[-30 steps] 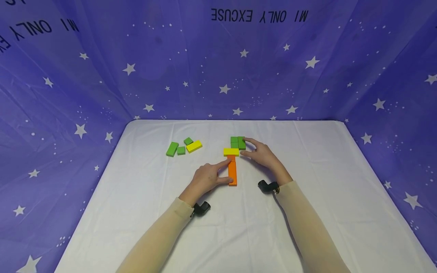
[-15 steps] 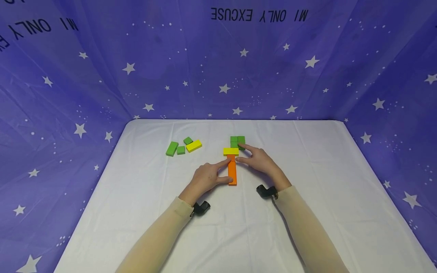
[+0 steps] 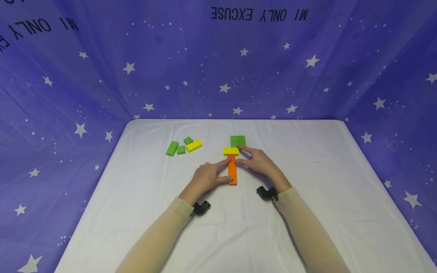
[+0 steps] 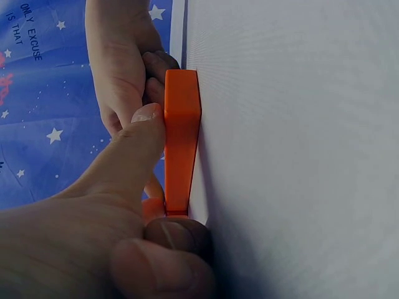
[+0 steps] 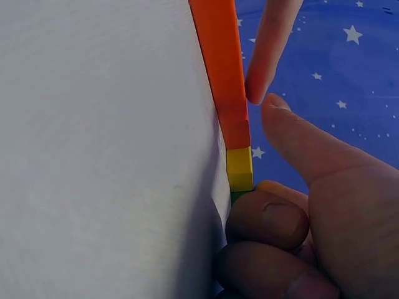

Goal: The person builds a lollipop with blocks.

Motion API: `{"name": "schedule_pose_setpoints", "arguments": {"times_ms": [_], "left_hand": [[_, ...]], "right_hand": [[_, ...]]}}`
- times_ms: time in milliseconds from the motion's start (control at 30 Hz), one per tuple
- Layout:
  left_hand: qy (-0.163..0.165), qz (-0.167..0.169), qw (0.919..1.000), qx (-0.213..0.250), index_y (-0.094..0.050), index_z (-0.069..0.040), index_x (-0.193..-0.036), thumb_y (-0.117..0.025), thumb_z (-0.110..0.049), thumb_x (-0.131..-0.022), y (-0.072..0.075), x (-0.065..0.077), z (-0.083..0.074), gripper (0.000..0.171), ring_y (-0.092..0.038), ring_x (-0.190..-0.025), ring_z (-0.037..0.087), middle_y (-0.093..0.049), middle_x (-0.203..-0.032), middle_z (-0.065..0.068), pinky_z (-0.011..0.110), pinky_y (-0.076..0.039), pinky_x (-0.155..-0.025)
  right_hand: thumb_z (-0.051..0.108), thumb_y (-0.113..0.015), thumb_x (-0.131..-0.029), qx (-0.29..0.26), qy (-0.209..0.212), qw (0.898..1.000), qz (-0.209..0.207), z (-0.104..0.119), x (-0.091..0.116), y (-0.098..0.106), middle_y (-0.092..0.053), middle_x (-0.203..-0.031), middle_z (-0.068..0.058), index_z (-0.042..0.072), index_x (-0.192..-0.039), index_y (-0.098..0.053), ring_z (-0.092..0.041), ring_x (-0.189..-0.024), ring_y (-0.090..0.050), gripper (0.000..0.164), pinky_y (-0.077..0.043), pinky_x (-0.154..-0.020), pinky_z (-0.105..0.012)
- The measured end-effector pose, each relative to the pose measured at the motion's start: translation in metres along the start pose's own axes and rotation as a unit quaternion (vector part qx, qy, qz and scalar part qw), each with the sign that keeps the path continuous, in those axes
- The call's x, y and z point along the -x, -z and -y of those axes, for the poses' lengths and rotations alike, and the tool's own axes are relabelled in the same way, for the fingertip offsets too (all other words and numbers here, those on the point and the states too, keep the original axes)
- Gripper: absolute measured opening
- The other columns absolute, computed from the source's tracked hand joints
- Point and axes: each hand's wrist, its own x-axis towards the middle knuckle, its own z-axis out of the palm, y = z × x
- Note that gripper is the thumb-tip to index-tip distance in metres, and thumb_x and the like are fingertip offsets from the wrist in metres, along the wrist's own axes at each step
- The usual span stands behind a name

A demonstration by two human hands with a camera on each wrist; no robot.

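Note:
A long orange block (image 3: 232,171), a short orange block (image 3: 231,156) and a crosswise yellow block (image 3: 231,151) lie in a line on the white cloth. Beyond them sit two small green blocks (image 3: 234,139) beside a longer green block (image 3: 241,140). My left hand (image 3: 206,177) rests its thumb and index fingertip on the orange blocks. My right hand (image 3: 258,160) has its index fingertip by the green blocks' near edge and its thumb by the orange joint. In the right wrist view that thumb (image 5: 280,118) appears slightly apart from the orange surface.
To the left lie a loose green block (image 3: 172,148), two small green blocks (image 3: 181,149) and a yellow block (image 3: 194,145). A white cloth covers the table (image 3: 307,151). A purple star-patterned curtain (image 3: 191,68) stands behind and at both sides.
My right hand has drawn back from the longer green block, toward the yellow block and the orange joint. My left hand and the blocks look almost unmoved.

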Motion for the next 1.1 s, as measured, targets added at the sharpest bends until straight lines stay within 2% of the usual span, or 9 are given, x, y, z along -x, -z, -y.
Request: {"name": "schedule_pose_setpoints", "arguments": {"times_ms": [300, 633, 833, 933, 1100], "left_hand": [[-0.002, -0.001, 1.0, 0.001, -0.045, -0.039, -0.161, -0.075, -0.067, -0.089, 0.0007, 0.0, 0.0, 0.083, -0.044, -0.055, 0.019, -0.04, -0.059, -0.002, 0.028, -0.034, -0.052], [-0.005, 0.0, 1.0, 0.006, -0.044, -0.04, -0.162, -0.074, -0.067, -0.089, 0.0007, 0.0003, 0.001, 0.083, -0.049, -0.052, 0.018, -0.044, -0.057, -0.002, 0.029, -0.039, -0.051], [-0.002, 0.002, 0.9999, 0.015, -0.043, -0.041, -0.162, -0.074, -0.067, -0.09, 0.0007, 0.0007, 0.0007, 0.082, -0.048, -0.049, 0.018, -0.041, -0.056, -0.003, 0.028, -0.038, -0.05], [0.0, 0.003, 0.9995, 0.031, -0.044, -0.041, -0.162, -0.074, -0.066, -0.091, 0.0011, 0.0015, 0.001, 0.081, -0.047, -0.047, 0.018, -0.04, -0.056, -0.003, 0.028, -0.037, -0.05], [0.013, -0.012, 0.9952, 0.097, -0.051, -0.037, -0.158, -0.077, -0.06, -0.091, 0.0026, 0.0014, 0.0028, 0.075, -0.043, -0.048, 0.014, -0.043, -0.058, -0.004, 0.028, -0.033, -0.051]], "right_hand": [[0.059, -0.077, -0.091, 0.02, -0.01, 1.0, -0.001, 0.0059, 0.0011, -0.0011, -0.054, -0.159, -0.018, 0.026, -0.161, -0.049, -0.045, -0.145, -0.053, 0.082, -0.04, -0.119, -0.066], [0.059, -0.077, -0.091, 0.039, -0.015, 0.999, -0.004, 0.0075, 0.0012, -0.003, -0.055, -0.158, -0.017, 0.027, -0.161, -0.047, -0.049, -0.144, -0.052, 0.083, -0.039, -0.117, -0.07], [0.06, -0.077, -0.09, 0.038, -0.022, 0.999, -0.005, 0.0065, 0.0006, -0.0036, -0.057, -0.156, -0.019, 0.027, -0.161, -0.048, -0.049, -0.142, -0.054, 0.083, -0.041, -0.115, -0.07], [0.06, -0.078, -0.09, 0.037, -0.024, 0.999, -0.003, 0.0062, 0.0007, -0.004, -0.057, -0.156, -0.019, 0.027, -0.161, -0.048, -0.048, -0.142, -0.055, 0.084, -0.041, -0.116, -0.068], [0.059, -0.078, -0.09, 0.031, -0.024, 0.999, -0.002, 0.0057, 0.0005, -0.0043, -0.056, -0.158, -0.018, 0.027, -0.161, -0.048, -0.047, -0.144, -0.054, 0.084, -0.041, -0.116, -0.069]]}}
